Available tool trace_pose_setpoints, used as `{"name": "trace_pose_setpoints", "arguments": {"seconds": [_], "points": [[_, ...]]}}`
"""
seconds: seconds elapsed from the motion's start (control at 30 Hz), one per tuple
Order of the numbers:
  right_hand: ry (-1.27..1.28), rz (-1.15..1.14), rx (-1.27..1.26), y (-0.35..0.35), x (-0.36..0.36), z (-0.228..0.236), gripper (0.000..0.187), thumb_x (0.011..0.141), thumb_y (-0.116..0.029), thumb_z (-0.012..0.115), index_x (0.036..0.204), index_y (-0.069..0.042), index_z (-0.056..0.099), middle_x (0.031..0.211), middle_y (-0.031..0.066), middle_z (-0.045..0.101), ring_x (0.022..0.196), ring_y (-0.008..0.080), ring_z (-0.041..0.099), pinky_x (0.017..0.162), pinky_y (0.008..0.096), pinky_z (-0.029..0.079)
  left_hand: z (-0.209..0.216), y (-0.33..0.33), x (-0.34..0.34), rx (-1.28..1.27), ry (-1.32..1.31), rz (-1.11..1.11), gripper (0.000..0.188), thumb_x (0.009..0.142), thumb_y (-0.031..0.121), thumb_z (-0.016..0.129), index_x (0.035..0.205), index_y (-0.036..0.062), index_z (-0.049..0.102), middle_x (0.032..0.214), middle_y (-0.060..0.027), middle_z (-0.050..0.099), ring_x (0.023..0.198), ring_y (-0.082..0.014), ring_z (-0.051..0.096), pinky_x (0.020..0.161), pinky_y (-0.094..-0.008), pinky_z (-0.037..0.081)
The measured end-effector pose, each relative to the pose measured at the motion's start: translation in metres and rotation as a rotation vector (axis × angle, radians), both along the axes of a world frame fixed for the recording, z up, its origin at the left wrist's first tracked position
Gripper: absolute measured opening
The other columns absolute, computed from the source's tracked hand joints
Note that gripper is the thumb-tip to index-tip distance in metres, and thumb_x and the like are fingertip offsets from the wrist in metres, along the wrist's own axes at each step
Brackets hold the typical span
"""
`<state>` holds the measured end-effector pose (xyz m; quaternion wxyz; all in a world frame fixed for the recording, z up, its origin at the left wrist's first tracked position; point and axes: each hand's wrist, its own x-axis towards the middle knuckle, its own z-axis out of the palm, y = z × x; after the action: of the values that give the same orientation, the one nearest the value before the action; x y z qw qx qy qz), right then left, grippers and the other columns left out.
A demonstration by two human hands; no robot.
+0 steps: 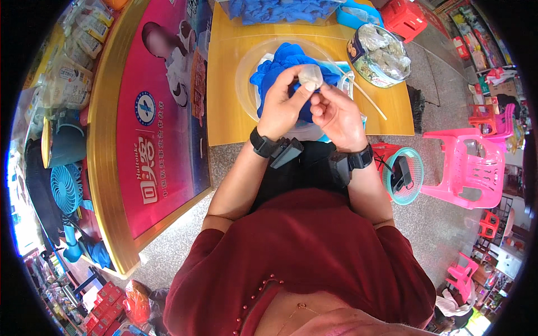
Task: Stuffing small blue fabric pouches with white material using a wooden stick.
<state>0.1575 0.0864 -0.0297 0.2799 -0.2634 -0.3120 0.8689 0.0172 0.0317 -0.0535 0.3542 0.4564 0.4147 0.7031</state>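
The bench [227, 112] carries a basin [243, 92] of blue fabric [288, 56] and, by its right edge, a tub [360, 66] of pale bundles [381, 46]; left hand [282, 106] pinches a pale lump [310, 75], right hand's [343, 122] grip unclear.

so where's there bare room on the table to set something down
The table has bare wood left of the round basin and in the near right corner, bordered by the stick and patterned tub. Its far side is crowded: clear bin, blue container and that tub.
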Motion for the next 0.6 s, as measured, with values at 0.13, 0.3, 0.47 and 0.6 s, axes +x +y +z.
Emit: {"name": "trace_pose_setpoints", "arguments": {"seconds": [0.13,0.3,0.47,0.6], "points": [[-0.403,-0.278,0.762,-0.007,-0.003,0.014,0.029,0.084,-0.014,0.071,0.108,-0.006,0.057,0.096,0.0046,0.060,0.068,0.0083,0.055,0.055,0.0241,0.047,0.007,-0.005,-0.008,-0.117,-0.095,0.070,0.029,0.091,0.010,0.062,0.118,0.0017,0.056,0.109,-0.0072,0.062,0.101,-0.0164,0.059,0.087,-0.0310,0.048],[-0.335,-0.185,1.095,-0.002,-0.015,0.022,0.031,0.084,-0.012,0.071,0.113,-0.007,0.061,0.099,0.0014,0.061,0.073,0.0052,0.053,0.060,0.0198,0.044,0.027,-0.017,-0.013,-0.093,0.521,0.138,0.027,0.088,0.005,0.063,0.115,0.0012,0.059,0.106,-0.0059,0.064,0.098,-0.0165,0.060,0.084,-0.0281,0.049],[-0.442,-0.217,0.752,-0.002,-0.006,0.023,0.024,0.089,-0.015,0.066,0.111,-0.006,0.062,0.082,0.0003,0.064,0.059,0.0051,0.053,0.051,0.0191,0.044,0.021,-0.016,-0.014,-0.167,0.209,0.053,0.021,0.090,0.007,0.063,0.110,0.0008,0.062,0.102,-0.0050,0.066,0.090,-0.0124,0.060,0.079,-0.0255,0.048],[-0.263,-0.193,0.589,-0.011,-0.009,0.033,0.025,0.088,-0.013,0.067,0.110,-0.003,0.060,0.084,0.0015,0.064,0.063,0.0052,0.056,0.053,0.0190,0.046,0.025,-0.018,-0.016,-0.176,0.108,0.114,0.016,0.093,0.011,0.061,0.105,0.0007,0.065,0.097,-0.0030,0.065,0.084,-0.0076,0.056,0.075,-0.0221,0.047]]}}
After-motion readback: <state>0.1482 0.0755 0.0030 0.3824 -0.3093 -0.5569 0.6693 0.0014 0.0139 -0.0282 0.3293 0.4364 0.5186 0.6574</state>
